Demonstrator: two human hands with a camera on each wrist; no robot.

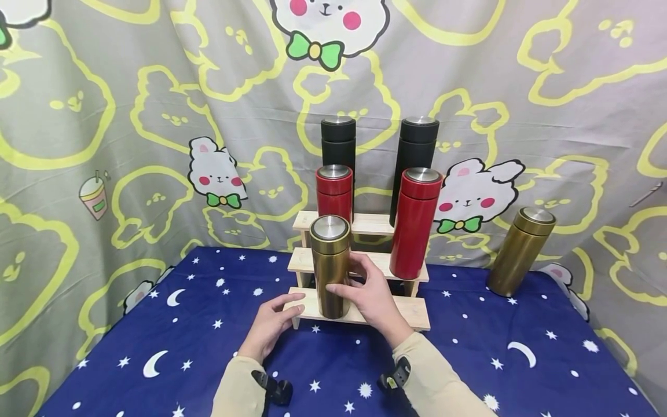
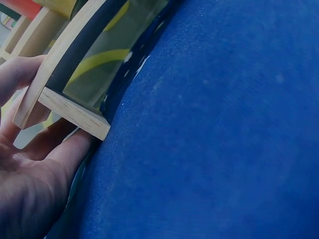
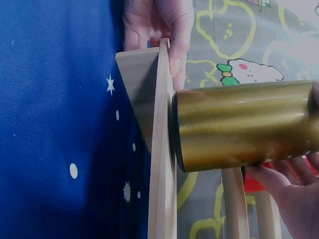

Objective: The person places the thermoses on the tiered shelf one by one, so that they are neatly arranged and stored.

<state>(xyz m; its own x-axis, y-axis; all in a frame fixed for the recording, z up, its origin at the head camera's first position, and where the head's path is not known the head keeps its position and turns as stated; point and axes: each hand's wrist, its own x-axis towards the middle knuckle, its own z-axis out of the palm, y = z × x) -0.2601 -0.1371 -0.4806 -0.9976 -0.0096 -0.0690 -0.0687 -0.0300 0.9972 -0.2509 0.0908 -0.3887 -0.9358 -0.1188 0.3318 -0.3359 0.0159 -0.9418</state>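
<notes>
A gold thermos bottle [image 1: 327, 275] with a silver-topped lid stands upright on the left part of the lowest step of a three-tier wooden rack [image 1: 414, 313]. My right hand [image 1: 372, 295] grips it from the right, thumb across the front and fingers behind. In the right wrist view the bottle's dark base [image 3: 178, 134] is right at the step's surface. My left hand [image 1: 273, 324] holds the left end of that step, thumb on top and fingers beneath. The left wrist view shows this hand [image 2: 35, 169] around the board end and its leg [image 2: 75, 113].
Red bottles [image 1: 415, 231] stand on the middle step, left and right, with black bottles [image 1: 417, 156] behind on the top step. Another gold bottle [image 1: 521, 255] stands on the blue star-patterned cloth [image 1: 208, 347] at right. A patterned curtain [image 1: 156, 116] hangs behind.
</notes>
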